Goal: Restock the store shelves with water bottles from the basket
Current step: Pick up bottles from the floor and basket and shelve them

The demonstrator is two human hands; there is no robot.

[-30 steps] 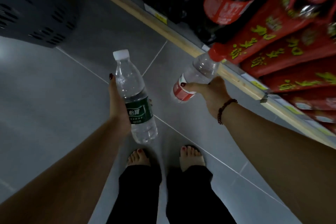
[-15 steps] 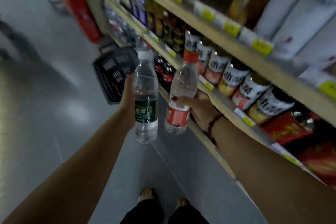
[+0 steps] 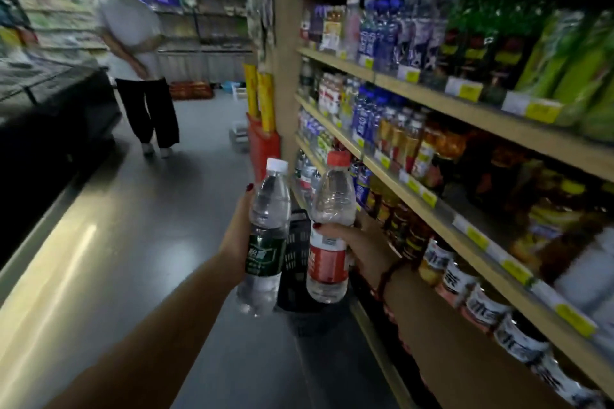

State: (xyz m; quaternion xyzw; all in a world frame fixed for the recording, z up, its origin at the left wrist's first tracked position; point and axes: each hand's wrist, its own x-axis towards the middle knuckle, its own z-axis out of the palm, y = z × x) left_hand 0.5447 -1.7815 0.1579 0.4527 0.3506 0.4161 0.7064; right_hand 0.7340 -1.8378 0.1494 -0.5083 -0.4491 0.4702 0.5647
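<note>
My left hand point(image 3: 236, 236) grips a clear water bottle with a green label and white cap point(image 3: 267, 236), held upright in front of me. My right hand point(image 3: 360, 246) grips a second water bottle with a red label and red cap point(image 3: 329, 236), upright and close beside the first. Behind and below both bottles the black plastic basket point(image 3: 297, 259) stands on the floor against the shelving. The wooden store shelves point(image 3: 408, 196) run along my right, packed with drink bottles; more water bottles point(image 3: 305, 169) stand low down ahead.
A person in a white top and dark trousers point(image 3: 136, 53) stands ahead in the aisle, back turned. A dark chest freezer point(image 3: 56, 109) lines the left side. Red and yellow packs point(image 3: 262, 123) lean at the shelf's end post. Grey floor point(image 3: 149, 226) runs between.
My view has swung up from the floor and my feet to the aisle ahead. Both bottles have come upright and side by side; the basket now sits behind them.
</note>
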